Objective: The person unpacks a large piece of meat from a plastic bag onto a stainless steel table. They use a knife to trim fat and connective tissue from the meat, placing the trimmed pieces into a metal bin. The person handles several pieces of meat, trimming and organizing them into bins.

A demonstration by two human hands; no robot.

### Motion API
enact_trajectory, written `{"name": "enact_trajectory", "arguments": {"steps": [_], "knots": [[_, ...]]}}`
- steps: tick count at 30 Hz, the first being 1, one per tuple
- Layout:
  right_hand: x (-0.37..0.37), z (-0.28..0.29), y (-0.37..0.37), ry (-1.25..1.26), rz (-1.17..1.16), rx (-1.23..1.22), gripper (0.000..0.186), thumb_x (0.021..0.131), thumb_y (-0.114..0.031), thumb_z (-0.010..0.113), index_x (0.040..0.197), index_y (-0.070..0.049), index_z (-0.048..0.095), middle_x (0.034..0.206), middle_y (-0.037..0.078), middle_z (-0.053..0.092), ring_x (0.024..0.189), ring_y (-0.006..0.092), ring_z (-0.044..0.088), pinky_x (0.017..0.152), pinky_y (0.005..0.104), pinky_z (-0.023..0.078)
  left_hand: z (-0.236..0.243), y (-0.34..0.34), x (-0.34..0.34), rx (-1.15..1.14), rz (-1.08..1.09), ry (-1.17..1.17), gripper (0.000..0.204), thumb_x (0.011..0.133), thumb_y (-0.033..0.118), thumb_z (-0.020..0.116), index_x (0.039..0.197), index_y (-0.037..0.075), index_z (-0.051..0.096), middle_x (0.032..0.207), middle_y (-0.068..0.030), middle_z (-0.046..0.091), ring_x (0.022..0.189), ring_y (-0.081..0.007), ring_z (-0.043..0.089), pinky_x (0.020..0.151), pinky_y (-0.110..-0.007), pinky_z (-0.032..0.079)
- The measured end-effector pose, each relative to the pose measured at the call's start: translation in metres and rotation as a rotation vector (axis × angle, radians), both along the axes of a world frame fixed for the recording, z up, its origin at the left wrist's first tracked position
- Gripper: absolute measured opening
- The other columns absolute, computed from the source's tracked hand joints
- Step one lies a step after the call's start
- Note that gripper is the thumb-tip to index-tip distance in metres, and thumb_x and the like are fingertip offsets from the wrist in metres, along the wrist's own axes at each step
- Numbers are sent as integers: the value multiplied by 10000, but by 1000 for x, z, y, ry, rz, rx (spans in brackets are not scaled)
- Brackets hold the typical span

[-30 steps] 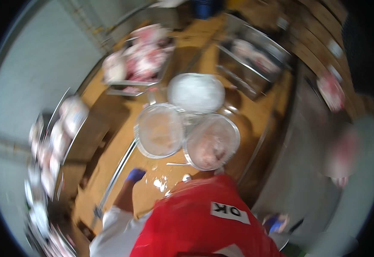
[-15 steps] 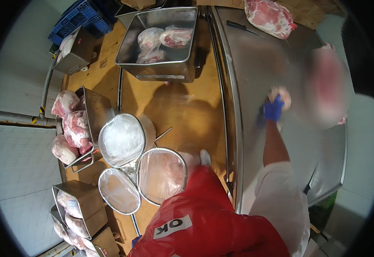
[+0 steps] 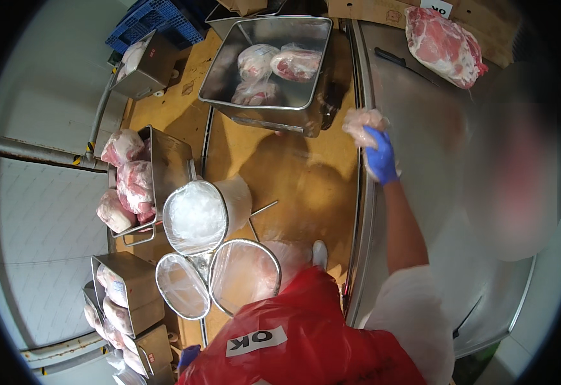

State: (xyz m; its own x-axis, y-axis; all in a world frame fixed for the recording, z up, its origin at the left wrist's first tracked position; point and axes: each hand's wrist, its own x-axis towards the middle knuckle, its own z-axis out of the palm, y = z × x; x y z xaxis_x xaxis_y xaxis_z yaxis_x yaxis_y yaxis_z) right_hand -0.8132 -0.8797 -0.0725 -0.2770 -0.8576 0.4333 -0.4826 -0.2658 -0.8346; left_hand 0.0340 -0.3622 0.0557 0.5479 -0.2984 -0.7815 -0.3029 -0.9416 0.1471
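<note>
While R hand [image 3: 379,156] grips meat piece [image 3: 364,123] at steel table [image 3: 422,128] edge | L hand [image 3: 189,356] state unclear | orange floor [image 3: 293,186]

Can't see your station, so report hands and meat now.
Right hand, blue-gloved, grips pale raw meat piece over steel table edge. Left hand low, empty-looking. Nothing obstructing.

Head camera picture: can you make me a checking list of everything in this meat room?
Surface: steel table on the right, mostly bare; orange floor beside it.
Job's things: pale meat piece gripped at the table's left edge.
Clutter: large raw meat cut at the table's far end; steel bin holding bagged meat; tray of meat cuts; three bag-lined round containers.
Hands: right hand, blue-gloved, holds the meat piece; left hand, blue-gloved, low by the red apron, grip unclear.
Cables: nothing seen.
Surroundings: blue crate, pale tiled floor, floor pipe.
</note>
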Motion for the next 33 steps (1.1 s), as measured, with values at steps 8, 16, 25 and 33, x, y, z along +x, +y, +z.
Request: {"name": "enact_trajectory", "arguments": {"steps": [8,16,25,33], "knots": [[-125,27,142,-42,-415,43,398,989,-164,598,1346,9,566,1362,131,598,1275,251,553,1098,383,408,47,-81,-13,-111,31,19,355,961,330,647,1156,33,661,929,-129,732,660,-203,695,554,-327,519],[-234,1,278,277,-760,349,437,932,-62,566,1362,15,552,1277,204,662,1182,313,632,1042,372,454,34,-47,20,61,-155,-16,361,968,316,641,1162,12,664,933,-130,735,690,-203,697,577,-331,529],[43,-4,232,225,-505,256,415,954,-244,587,1342,-96,591,1351,193,585,1253,355,564,1063,438,441,-71,-85,60,-181,-381,149,359,977,292,643,1142,-25,686,935,-132,733,737,-183,678,632,-320,544],[207,49,271,-191,-275,84,369,893,-118,584,1247,-27,633,1237,166,650,1112,294,624,1000,401,471,-130,-180,69,-426,-821,432,347,973,269,653,1142,-29,707,887,-96,709,712,-160,642,640,-304,540]]}}
